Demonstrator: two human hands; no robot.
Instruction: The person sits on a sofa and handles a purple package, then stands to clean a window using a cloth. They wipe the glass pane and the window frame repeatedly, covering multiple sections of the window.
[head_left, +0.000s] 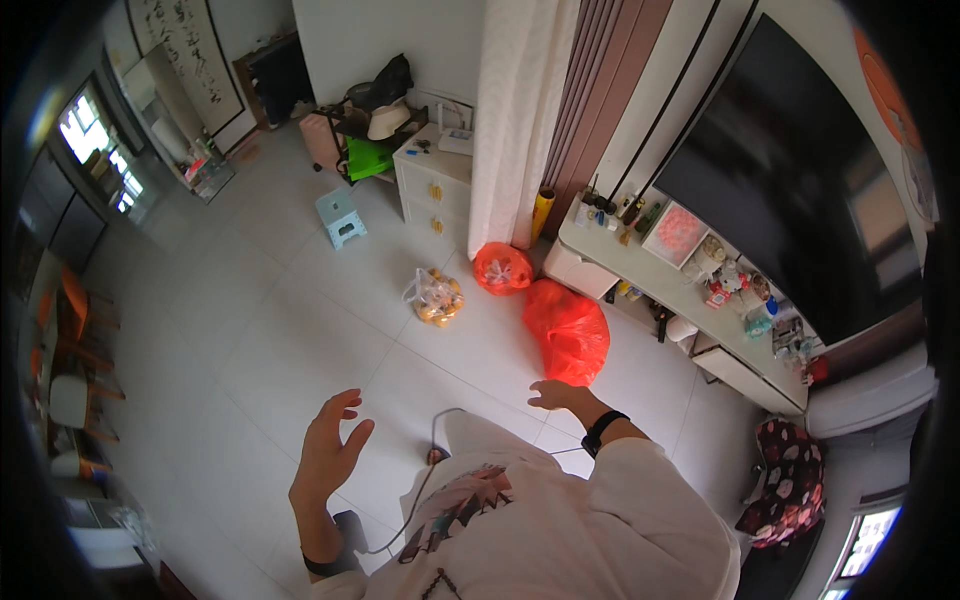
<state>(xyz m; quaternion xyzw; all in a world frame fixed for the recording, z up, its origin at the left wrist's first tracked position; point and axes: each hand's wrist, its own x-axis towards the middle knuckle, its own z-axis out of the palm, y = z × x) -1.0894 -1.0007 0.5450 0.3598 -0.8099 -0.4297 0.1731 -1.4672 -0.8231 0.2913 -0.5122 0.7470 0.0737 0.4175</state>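
My left hand (330, 442) is raised over the tiled floor with thumb and fingers apart, holding nothing. On the other side, my right hand (559, 394) reaches forward, its fingers loosely bent and nothing visible in them. In the picture it borders the lower end of a large red plastic bag (568, 330); whether they touch cannot be told. Beyond that bag lies a smaller red plastic bag (502, 268) with clear plastic at its top. To its left, a clear plastic bag of yellow-orange fruit (437, 298) rests on the floor.
A light blue step stool (341, 217) stands before a white drawer cabinet (435, 184). On the right, a low TV cabinet (675, 281) bears many small objects below a large television (802, 180). Chairs (71, 397) line the left. A cable (433, 457) hangs by my body.
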